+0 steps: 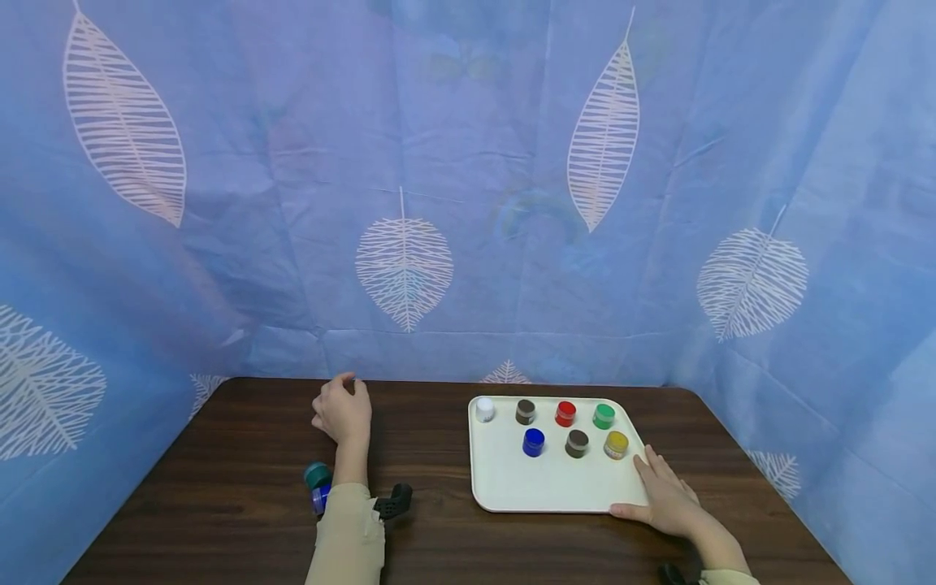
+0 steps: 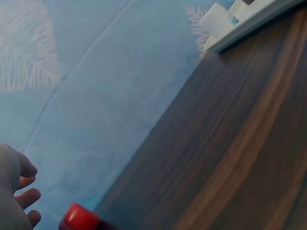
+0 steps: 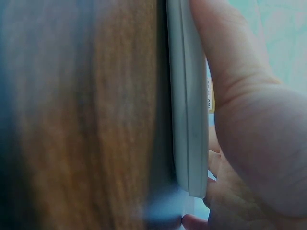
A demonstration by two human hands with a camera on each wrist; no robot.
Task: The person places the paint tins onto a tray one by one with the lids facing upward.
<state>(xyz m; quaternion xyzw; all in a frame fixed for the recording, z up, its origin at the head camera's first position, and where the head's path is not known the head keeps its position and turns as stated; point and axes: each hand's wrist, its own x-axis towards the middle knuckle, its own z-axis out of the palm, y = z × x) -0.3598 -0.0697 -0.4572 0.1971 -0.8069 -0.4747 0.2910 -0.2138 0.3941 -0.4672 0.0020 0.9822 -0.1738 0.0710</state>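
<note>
A cream tray (image 1: 512, 487) lies on the right of the dark wood table (image 1: 241, 487) and carries several small paint jars: white (image 1: 485, 409), brown (image 1: 525, 412), red (image 1: 565, 413), green (image 1: 604, 416), blue (image 1: 533, 442), a second brown (image 1: 576, 444) and yellow (image 1: 617, 444). My right hand (image 1: 661, 497) grips the tray's near right corner (image 3: 187, 120), thumb along the front edge and fingers over the rim. My left hand (image 1: 342, 410) rests at the table's far left, fingers (image 2: 26, 196) loosely curled. A red cap (image 2: 79, 218) sits just beyond them, not touching.
A blue leaf-print curtain (image 1: 468, 203) closes the table in at the back and on both sides. The tray's far corner (image 2: 240, 28) shows at the top right of the left wrist view. Bare wood lies between the left hand and the tray.
</note>
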